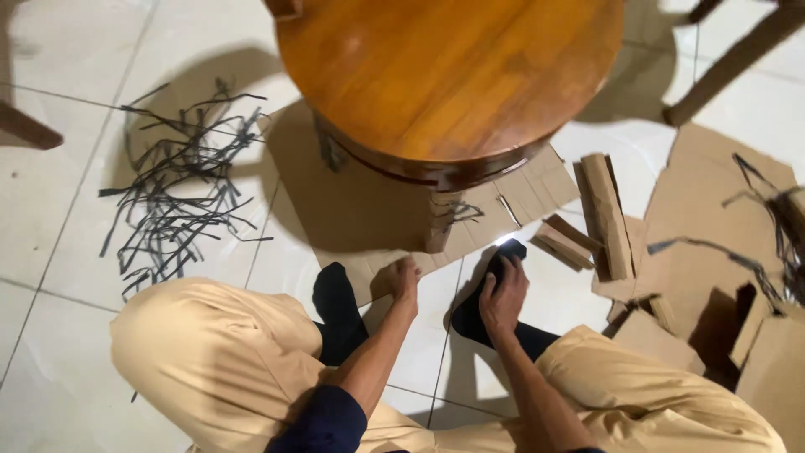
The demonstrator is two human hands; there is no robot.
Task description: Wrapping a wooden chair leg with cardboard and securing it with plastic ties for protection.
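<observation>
Head view is showing my left hand (403, 279) pressing down on the near edge of the flat cardboard sheet (360, 201) that is lying under the round wooden table (436, 75); its fingers are curled, though whether they are pinching the edge I cannot tell. My right hand (501, 298) is resting half open, holding nothing, on my black-socked right foot (495, 281), just beside that sheet. Folded cardboard pieces (604, 218) are already standing near to my right (so some shaping looks done), while the sheet is lying largely uncut. Black strips (180, 189) are lying scattered on the tiled floor (59, 168), well apart on my left.
</observation>
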